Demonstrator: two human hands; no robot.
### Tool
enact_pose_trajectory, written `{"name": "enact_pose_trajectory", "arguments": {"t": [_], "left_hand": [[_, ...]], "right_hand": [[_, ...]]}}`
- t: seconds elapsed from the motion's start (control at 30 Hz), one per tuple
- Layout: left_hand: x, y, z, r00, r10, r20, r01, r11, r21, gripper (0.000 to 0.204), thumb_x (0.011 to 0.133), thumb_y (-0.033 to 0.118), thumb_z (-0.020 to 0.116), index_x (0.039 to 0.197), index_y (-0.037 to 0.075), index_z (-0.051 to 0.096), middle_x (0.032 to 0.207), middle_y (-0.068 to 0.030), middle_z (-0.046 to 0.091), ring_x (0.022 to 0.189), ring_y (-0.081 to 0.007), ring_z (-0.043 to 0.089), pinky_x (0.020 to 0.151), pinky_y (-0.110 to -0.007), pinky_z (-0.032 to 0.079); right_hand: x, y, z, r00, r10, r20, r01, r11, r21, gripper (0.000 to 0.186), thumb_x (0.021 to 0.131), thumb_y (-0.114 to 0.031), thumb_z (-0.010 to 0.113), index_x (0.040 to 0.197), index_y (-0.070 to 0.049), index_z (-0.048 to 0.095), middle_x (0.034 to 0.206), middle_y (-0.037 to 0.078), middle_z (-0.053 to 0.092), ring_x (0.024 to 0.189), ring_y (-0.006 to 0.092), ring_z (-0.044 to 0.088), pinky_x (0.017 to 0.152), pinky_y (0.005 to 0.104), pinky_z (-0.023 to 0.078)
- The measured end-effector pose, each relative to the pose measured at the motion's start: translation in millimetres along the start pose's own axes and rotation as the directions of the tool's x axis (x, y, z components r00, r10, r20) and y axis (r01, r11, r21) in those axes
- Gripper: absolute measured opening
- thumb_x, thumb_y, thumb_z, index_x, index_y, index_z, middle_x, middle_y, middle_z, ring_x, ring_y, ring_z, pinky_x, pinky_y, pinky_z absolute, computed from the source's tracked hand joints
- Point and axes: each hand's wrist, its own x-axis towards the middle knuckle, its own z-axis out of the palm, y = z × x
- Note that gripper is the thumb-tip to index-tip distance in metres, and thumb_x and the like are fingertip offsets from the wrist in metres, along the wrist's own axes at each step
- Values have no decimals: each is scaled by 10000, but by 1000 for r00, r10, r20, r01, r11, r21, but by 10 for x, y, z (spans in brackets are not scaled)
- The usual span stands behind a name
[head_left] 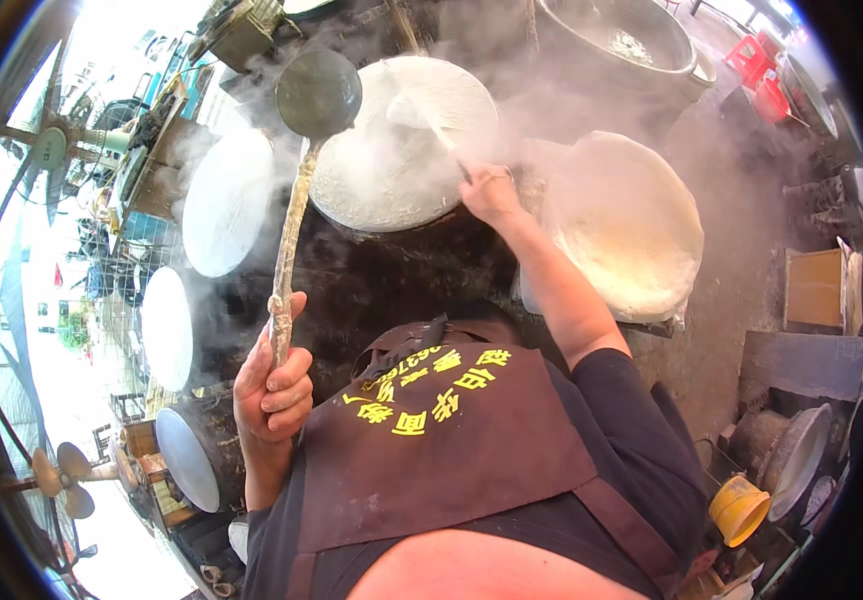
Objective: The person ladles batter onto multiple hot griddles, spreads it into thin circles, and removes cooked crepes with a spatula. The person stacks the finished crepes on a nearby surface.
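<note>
Head view: left grip [277,385] clenched round ladle [302,190], bowl end ahead of it; right grip [492,192] grasping thin-handled tool [445,138], angled over steaming white mixture [377,185] ahead-left of that grip.

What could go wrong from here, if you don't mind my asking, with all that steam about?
The bare right grip is close to the steaming white layer, so it might get scalded. The steam could also blur the view of its tool, making a slip likelier. The ladle is raised in the left grip, and any liquid left on it might drip.
</note>
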Motion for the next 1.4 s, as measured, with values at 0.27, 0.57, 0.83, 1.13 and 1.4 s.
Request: {"name": "enact_pose_trajectory", "arguments": {"t": [0.27, 0.57, 0.83, 1.13, 1.4], "left_hand": [[-148, -81, -125, 996, 49, -75, -48, 999, 14, 562, 1032, 225, 377, 1508, 117, 99, 695, -21, 365, 467, -42, 340, 329, -174, 322], [-318, -158, -179, 995, 85, -54, -82, 996, 46, 537, 1047, 227, 320, 1513, 122, 74, 708, -30, 371, 472, -44, 353, 341, -176, 342], [-297, -285, -209, 989, 69, -129, -61, 996, 61, 514, 1045, 241, 334, 1503, 112, 139, 689, -10, 357, 479, -43, 358, 350, -174, 355], [-17, -176, -447, 970, 50, -239, -27, 995, 100, 452, 1048, 294, 325, 1463, 126, 266, 676, -2, 348, 461, -37, 315, 318, -166, 294], [584, 171, -648, 916, 154, -370, 57, 863, 501, 287, 1020, 252, 424, 1289, 162, 466, 659, 38, 361, 453, -11, 282, 338, -135, 224]], "right_hand": [[-253, -97, 168, 996, 89, -1, -89, 995, 39, 299, 799, -131, 561, 1093, -93, 596, 920, 241, 650, 884, 418, 629, 787, 482, 514], [110, 195, -74, 995, -29, -96, 45, 984, 171, 374, 789, -121, 536, 1154, -120, 619, 970, 205, 660, 920, 384, 628, 807, 412, 501], [426, -53, -39, 969, -199, 147, 206, 978, -33, 369, 812, -219, 527, 1164, -145, 613, 1009, 172, 670, 933, 355, 634, 830, 458, 496], [338, 220, -459, 850, -455, 266, 466, 884, 25, 549, 788, -13, 526, 1321, -142, 531, 1087, 150, 648, 1005, 330, 589, 887, 434, 455], [-562, 420, -502, 990, 25, 137, -65, 953, 295, 583, 789, -41, 557, 1359, -149, 498, 981, 184, 658, 852, 253, 639, 782, 359, 492]]}}
